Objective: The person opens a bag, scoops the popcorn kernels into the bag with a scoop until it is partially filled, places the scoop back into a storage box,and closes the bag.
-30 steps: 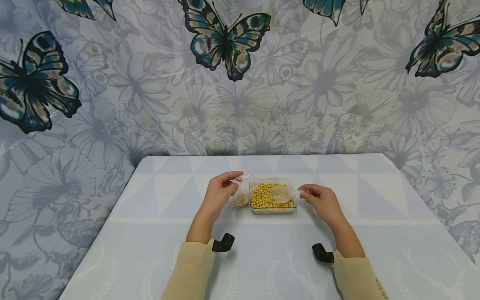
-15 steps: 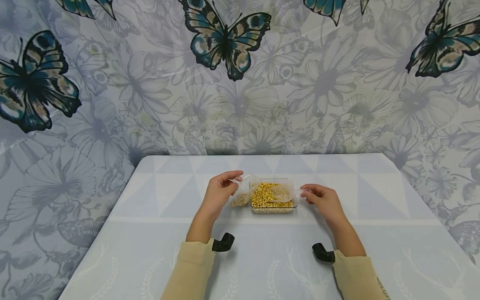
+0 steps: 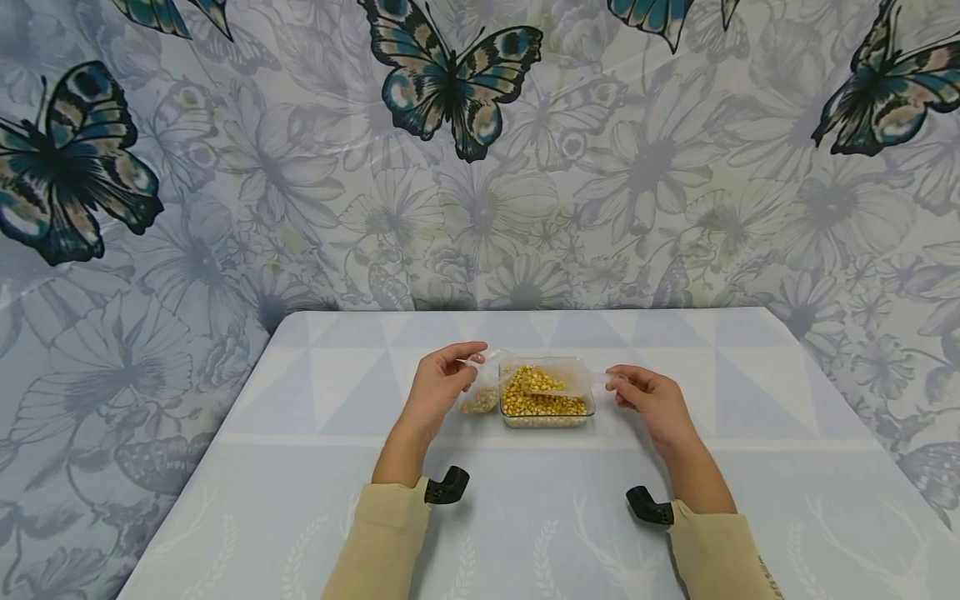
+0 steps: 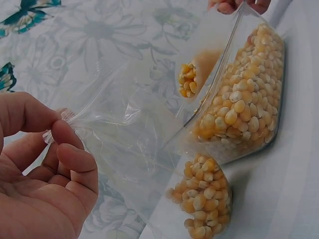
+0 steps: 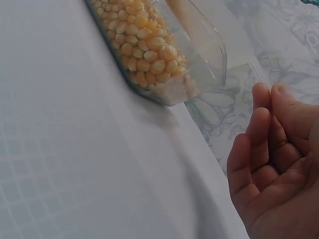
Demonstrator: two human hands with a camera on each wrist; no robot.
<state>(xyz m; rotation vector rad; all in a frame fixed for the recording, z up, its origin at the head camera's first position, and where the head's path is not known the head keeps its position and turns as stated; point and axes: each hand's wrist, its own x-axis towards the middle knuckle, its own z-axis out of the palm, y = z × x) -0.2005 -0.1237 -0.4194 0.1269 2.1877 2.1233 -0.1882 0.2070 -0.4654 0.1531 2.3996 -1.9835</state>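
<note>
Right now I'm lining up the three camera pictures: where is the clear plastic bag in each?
Head: the clear plastic bag is below centre, left of the clear container.
Left wrist: across the middle and lower part, pinched by the left hand.
Right wrist: not visible.
Shared landmark: the clear container.

Glossy plastic bag, smooth glass-like container

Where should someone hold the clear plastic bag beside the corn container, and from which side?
Pinch the bag at its gathered upper part, from the person's left, as the left grip does. It is limp, with kernels pooled at the bottom, so holding high would probably keep them settled; the container sits close on the right.
</note>
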